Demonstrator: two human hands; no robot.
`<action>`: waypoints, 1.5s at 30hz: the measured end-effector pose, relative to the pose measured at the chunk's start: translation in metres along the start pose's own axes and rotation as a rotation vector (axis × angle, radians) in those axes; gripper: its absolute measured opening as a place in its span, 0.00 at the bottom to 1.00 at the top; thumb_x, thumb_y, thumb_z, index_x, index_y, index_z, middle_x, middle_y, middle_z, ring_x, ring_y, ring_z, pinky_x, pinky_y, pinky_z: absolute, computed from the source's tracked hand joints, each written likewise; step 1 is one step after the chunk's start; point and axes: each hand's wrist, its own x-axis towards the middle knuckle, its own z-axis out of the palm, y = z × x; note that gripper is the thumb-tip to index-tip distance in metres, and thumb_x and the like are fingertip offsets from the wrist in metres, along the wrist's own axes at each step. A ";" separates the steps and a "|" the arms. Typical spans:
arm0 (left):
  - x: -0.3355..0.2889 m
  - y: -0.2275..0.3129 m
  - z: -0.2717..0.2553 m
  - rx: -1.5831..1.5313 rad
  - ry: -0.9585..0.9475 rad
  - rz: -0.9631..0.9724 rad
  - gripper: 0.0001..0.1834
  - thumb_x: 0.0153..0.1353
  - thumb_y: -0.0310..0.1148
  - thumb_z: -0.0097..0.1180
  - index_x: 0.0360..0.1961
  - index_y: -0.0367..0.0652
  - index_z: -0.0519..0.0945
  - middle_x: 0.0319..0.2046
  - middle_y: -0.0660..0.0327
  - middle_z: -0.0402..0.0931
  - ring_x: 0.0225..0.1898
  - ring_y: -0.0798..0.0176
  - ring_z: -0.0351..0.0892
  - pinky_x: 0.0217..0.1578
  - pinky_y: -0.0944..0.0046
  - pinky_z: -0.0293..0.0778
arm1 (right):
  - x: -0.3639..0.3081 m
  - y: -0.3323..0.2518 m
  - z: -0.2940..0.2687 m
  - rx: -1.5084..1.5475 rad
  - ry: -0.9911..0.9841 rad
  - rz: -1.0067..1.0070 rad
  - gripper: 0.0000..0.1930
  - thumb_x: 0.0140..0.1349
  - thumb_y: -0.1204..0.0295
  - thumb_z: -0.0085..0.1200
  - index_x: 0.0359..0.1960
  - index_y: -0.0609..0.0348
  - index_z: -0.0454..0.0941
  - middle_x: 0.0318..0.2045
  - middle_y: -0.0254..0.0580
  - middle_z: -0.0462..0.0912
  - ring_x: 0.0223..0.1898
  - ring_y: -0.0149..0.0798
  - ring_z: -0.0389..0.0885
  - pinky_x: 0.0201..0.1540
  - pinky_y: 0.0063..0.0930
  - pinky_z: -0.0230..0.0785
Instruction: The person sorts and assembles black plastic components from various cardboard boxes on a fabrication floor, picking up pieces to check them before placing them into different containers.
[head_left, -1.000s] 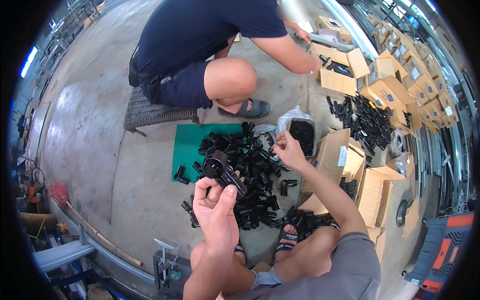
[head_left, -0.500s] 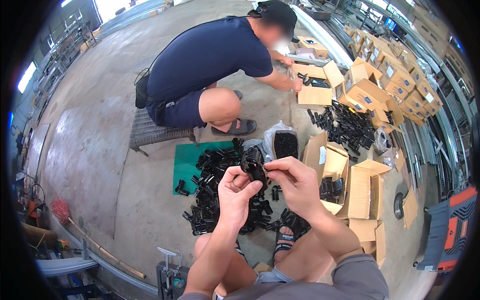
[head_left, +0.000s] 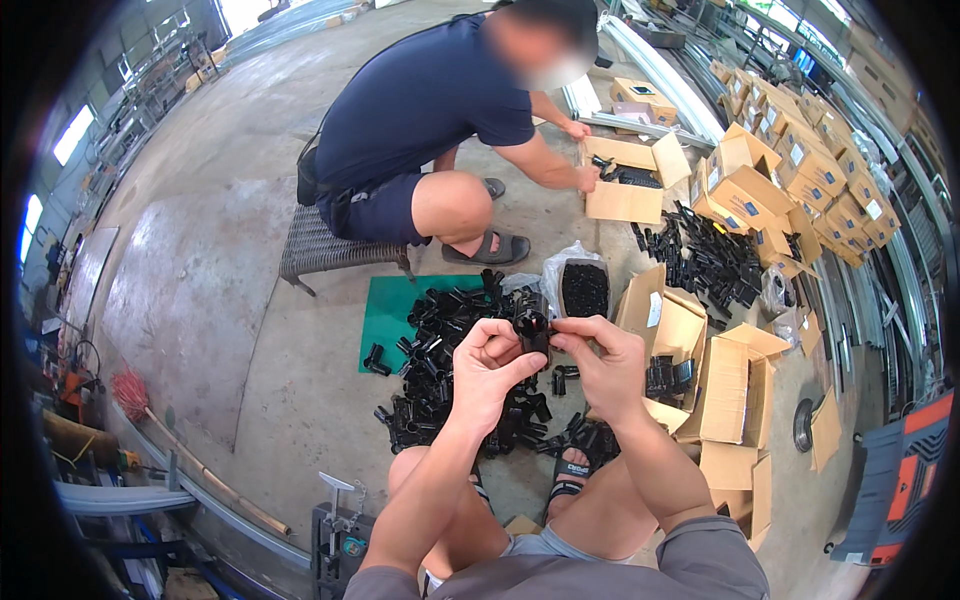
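My left hand (head_left: 492,372) is closed round a glossy black tubular fitting (head_left: 533,335), held up before me with a round opening showing. Close against the fitting's right side, my right hand (head_left: 604,362) has thumb and forefinger pinched together; whatever small piece lies between them is too small to make out. Below and behind my hands spreads a heap of similar black fittings (head_left: 427,397), partly on a green sheet (head_left: 382,315). Just beyond my right hand stands a plastic-lined container of small black pieces (head_left: 584,289).
A co-worker (head_left: 430,110) sits on a woven stool (head_left: 335,250), hands at an open carton (head_left: 625,203). More black parts (head_left: 705,255) lie beside stacked cartons (head_left: 800,165). Open boxes (head_left: 738,390) stand at my right. A broom (head_left: 200,455) lies at left.
The fitting has turned so its round opening shows more, and both hands have shifted slightly right in the picture. The view has tilted a little; the co-worker's hands stay at the carton.
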 end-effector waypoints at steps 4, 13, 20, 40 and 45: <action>0.002 -0.002 0.008 0.029 0.040 -0.012 0.21 0.51 0.10 0.67 0.40 0.43 0.73 0.39 0.61 0.84 0.40 0.71 0.81 0.46 0.67 0.79 | -0.001 0.006 -0.004 0.028 0.008 0.034 0.08 0.59 0.81 0.64 0.41 0.65 0.86 0.33 0.41 0.88 0.35 0.29 0.86 0.39 0.22 0.75; 0.006 -0.015 0.008 0.098 0.051 -0.001 0.21 0.51 0.11 0.68 0.39 0.44 0.74 0.30 0.72 0.77 0.32 0.78 0.71 0.37 0.74 0.71 | 0.000 0.006 -0.013 -0.010 0.017 0.026 0.08 0.60 0.80 0.64 0.42 0.64 0.87 0.32 0.42 0.87 0.34 0.30 0.83 0.39 0.24 0.74; 0.005 -0.011 0.020 0.030 0.095 -0.040 0.19 0.53 0.12 0.67 0.40 0.43 0.74 0.34 0.68 0.81 0.35 0.77 0.74 0.41 0.72 0.75 | -0.002 0.009 -0.016 -0.012 -0.024 0.054 0.09 0.61 0.82 0.62 0.43 0.66 0.86 0.37 0.42 0.87 0.39 0.30 0.84 0.43 0.23 0.75; 0.003 -0.017 0.005 -0.085 0.001 -0.110 0.18 0.56 0.12 0.65 0.42 0.43 0.75 0.36 0.64 0.82 0.37 0.73 0.80 0.41 0.70 0.78 | 0.001 0.012 -0.023 -0.215 -0.157 -0.109 0.06 0.67 0.73 0.57 0.41 0.62 0.78 0.31 0.48 0.78 0.30 0.46 0.79 0.34 0.34 0.71; 0.005 -0.015 0.005 -0.085 0.012 -0.129 0.17 0.56 0.13 0.64 0.42 0.43 0.75 0.37 0.63 0.82 0.39 0.73 0.80 0.45 0.69 0.79 | 0.002 0.004 -0.024 -0.185 -0.172 -0.060 0.06 0.67 0.76 0.56 0.42 0.64 0.75 0.30 0.44 0.78 0.29 0.37 0.79 0.34 0.28 0.71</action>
